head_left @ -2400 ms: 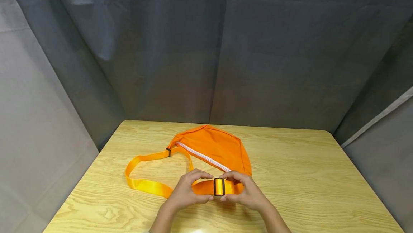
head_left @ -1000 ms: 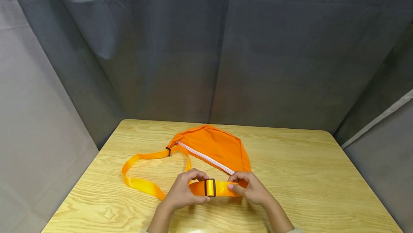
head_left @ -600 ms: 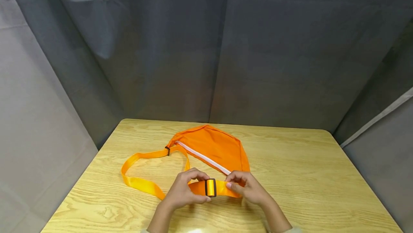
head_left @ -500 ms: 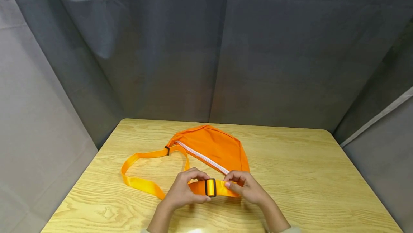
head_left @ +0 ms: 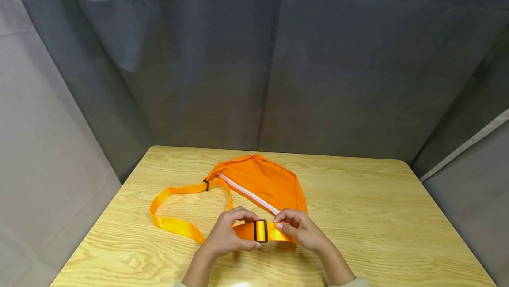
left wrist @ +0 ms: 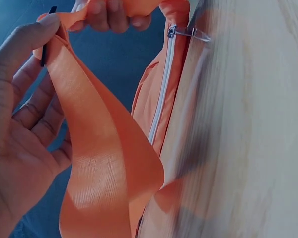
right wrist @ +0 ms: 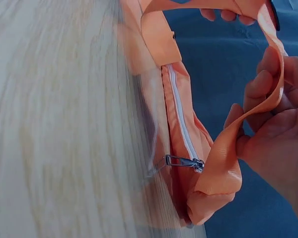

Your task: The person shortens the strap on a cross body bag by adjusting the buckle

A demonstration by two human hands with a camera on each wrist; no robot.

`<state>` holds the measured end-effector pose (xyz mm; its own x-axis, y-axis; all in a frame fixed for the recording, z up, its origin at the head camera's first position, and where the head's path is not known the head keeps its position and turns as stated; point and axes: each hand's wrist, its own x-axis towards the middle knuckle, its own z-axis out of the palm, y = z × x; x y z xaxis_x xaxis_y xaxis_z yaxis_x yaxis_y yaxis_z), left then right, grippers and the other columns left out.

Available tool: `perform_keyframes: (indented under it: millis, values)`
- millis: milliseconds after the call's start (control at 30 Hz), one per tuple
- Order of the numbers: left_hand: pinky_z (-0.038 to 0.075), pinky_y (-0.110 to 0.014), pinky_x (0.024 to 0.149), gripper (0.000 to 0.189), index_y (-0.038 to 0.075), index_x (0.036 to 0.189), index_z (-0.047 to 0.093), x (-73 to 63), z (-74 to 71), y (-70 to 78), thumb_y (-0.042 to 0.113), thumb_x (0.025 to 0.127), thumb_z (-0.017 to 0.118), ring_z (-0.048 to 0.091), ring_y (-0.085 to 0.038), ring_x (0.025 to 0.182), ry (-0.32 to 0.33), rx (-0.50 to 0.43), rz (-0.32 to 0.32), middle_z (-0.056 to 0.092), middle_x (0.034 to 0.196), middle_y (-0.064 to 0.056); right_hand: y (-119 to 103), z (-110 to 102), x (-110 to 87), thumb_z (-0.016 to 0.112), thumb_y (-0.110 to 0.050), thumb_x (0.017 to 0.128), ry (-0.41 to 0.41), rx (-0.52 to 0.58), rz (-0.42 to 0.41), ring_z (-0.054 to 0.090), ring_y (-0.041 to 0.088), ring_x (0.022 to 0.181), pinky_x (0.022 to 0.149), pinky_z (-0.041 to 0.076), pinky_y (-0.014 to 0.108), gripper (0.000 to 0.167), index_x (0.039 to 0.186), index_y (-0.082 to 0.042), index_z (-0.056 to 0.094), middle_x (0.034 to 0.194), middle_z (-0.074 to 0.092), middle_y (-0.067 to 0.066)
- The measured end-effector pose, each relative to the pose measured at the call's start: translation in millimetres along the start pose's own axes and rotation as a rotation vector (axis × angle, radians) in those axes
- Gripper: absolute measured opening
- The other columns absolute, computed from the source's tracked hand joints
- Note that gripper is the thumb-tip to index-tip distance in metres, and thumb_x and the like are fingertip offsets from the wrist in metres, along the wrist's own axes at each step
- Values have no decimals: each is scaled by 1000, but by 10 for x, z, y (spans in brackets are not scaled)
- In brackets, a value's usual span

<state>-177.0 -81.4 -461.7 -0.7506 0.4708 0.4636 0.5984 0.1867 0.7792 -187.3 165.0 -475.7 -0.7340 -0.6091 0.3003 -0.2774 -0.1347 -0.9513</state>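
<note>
An orange waist bag (head_left: 264,181) with a white zipper (head_left: 250,194) lies on the wooden table, and its orange strap (head_left: 175,226) loops out to the left. My left hand (head_left: 226,234) pinches a black slide buckle (head_left: 265,231) by its edges, thumb below and fingers above. The left wrist view shows my thumb on the buckle (left wrist: 44,52) and doubled strap (left wrist: 97,144) hanging beneath. Just right of the buckle, my right hand (head_left: 306,229) pinches the strap between thumb and fingers. In the right wrist view that strap (right wrist: 223,158) runs down to the bag's end.
A second black buckle (head_left: 207,185) sits where the strap meets the bag's left corner. A metal zipper pull (right wrist: 181,161) hangs near the bag's right end. Grey curtains (head_left: 338,70) stand behind the wooden table (head_left: 377,216) and along both sides.
The buckle and my left hand have shifted slightly left since the earliest frame. My right fingers left the buckle's edge, took the strap farther right, then moved a little back toward the buckle.
</note>
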Motion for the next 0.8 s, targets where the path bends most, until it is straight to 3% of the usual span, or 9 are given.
perform_keyframes:
  millis: [333,567,800]
  values:
    - [45,-39,77,48,22,102,66,31,52,12,19,60,88,58,-14,82,-9,-12,-1,62,92,11,-98,91,40,49,5,92,3,64,-29,40,2,58,50,35,20,11,98,13,54,73,51,-4]
    - [46,-41,74,49,21,103,66,29,67,6,15,60,87,57,-11,82,-5,-21,29,62,93,11,-96,118,42,50,6,91,14,79,-31,44,2,61,53,38,17,12,98,14,54,80,56,-3]
    - [46,-41,74,51,23,103,67,34,89,23,13,58,88,56,-12,82,-8,-19,-9,62,92,11,-112,147,43,52,2,92,31,58,14,46,4,65,56,39,17,14,99,13,55,82,57,-1]
